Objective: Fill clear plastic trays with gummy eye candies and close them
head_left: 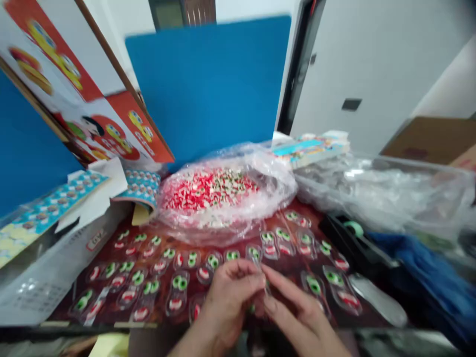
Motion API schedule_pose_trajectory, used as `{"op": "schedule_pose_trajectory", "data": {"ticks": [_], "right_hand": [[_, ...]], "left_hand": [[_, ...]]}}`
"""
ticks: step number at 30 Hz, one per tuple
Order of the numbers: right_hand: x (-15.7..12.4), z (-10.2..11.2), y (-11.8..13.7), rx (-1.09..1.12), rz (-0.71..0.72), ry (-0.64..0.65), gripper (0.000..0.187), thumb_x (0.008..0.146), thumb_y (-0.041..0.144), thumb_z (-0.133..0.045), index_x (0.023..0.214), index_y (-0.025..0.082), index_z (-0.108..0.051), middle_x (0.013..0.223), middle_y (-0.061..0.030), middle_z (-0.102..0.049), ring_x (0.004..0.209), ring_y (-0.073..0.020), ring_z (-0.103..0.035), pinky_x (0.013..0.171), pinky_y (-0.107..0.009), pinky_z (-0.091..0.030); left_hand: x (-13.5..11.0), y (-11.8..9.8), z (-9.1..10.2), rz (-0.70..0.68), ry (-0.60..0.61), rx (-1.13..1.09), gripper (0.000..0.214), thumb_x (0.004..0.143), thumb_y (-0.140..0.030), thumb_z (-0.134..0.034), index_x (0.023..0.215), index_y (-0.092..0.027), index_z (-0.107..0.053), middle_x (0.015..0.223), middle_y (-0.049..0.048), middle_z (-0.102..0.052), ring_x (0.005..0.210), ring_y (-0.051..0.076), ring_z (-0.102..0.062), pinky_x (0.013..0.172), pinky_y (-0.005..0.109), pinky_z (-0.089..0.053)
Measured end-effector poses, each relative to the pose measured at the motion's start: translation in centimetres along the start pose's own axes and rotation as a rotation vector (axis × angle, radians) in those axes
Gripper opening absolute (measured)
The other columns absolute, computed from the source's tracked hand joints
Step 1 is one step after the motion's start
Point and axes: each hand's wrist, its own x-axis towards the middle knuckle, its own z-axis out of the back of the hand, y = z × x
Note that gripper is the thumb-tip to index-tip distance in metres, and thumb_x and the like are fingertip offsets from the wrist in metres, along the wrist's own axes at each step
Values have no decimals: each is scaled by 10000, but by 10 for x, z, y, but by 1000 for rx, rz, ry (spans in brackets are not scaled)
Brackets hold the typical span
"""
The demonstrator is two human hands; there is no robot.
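Note:
My left hand [232, 292] and my right hand [299, 312] meet over the front of the dark table. Both pinch a small clear plastic shell [266, 287] between thumbs and fingers, and it is partly hidden by them. A hint of green shows in or by it. Around the hands lie several clear shells, such as this clear shell [176, 292], with green eye pieces and red-and-white mouth pieces inside. Behind them, an open plastic bag [267, 198] is heaped with small red, white and green pieces [211, 191].
On the left are a white bag [67, 263] and blue printed card sheets [139, 186]. To the right lie a large clear bag [372, 186], a black tray [353, 243] with a tape roll [353, 228], blue cloth [424, 272] and a white oval object [379, 300]. A blue panel [208, 89] stands behind.

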Motion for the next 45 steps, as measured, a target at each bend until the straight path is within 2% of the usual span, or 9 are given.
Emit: {"op": "schedule_pose_trajectory", "data": {"ticks": [3,6,10,16,24,29,34,39,45], "right_hand": [[0,-2,0,155,-50,48,357,833,361,-564,1190,353,-561,1098,-12,-662,976,-209,-631,870,-375,-506],[-5,-5,-11,347,-67,77,354,881,361,-495,1234,356,-513,1057,-28,-677,923,-195,-648,868,-416,-503],[-9,-8,-17,478,-50,87,339,900,350,-465,1236,361,-509,1165,-34,-625,1009,-198,-613,935,-457,-448],[-7,-7,-19,474,-40,33,323,896,352,-474,1213,352,-536,1249,-34,-567,1098,-214,-560,967,-469,-418],[-8,-10,-19,415,-38,-16,346,886,368,-486,1226,320,-527,1217,-45,-590,1131,-214,-536,992,-484,-388],[-8,-13,-19,493,-39,15,347,909,348,-443,1253,346,-491,1236,-36,-576,1100,-210,-562,981,-486,-401],[-10,-13,-20,504,-16,28,340,920,310,-436,1249,377,-486,1286,-19,-533,1145,-196,-527,1026,-468,-351],[-12,-14,-20,445,-13,15,343,925,308,-426,1255,394,-471,1304,-6,-515,1187,-185,-487,1046,-453,-324],[-14,-11,-17,276,-13,-6,364,912,337,-441,1275,345,-462,1291,-33,-527,1217,-200,-454,1045,-470,-317]], "left_hand": [[-4,-11,-6,-18,25,57,220,534,-236,-802,625,-130,-632,503,-5,-607,419,75,-515,416,172,-382],[-6,-10,-2,-8,42,84,180,571,-222,-785,667,-136,-660,566,10,-648,482,90,-567,470,188,-441],[-6,-6,0,-38,26,120,168,567,-195,-787,681,-148,-673,620,6,-669,529,96,-595,490,188,-468],[-4,-4,-3,-55,15,165,146,569,-188,-786,658,-149,-678,616,-6,-668,527,81,-594,488,169,-480],[-2,-5,-1,-103,37,209,106,598,-171,-767,673,-161,-693,647,-11,-684,559,73,-611,542,162,-505],[-2,-5,1,-93,52,210,113,597,-189,-768,678,-162,-694,648,-2,-687,567,99,-625,546,196,-522],[-2,-5,3,-95,90,196,95,618,-175,-755,696,-172,-700,655,-4,-688,573,91,-626,552,186,-522],[-4,-6,3,-88,94,176,80,623,-168,-751,682,-167,-697,628,-12,-675,543,79,-611,534,180,-518],[-4,-6,1,-119,96,192,80,620,-153,-747,680,-167,-696,667,-10,-683,561,85,-618,532,179,-515]]}}
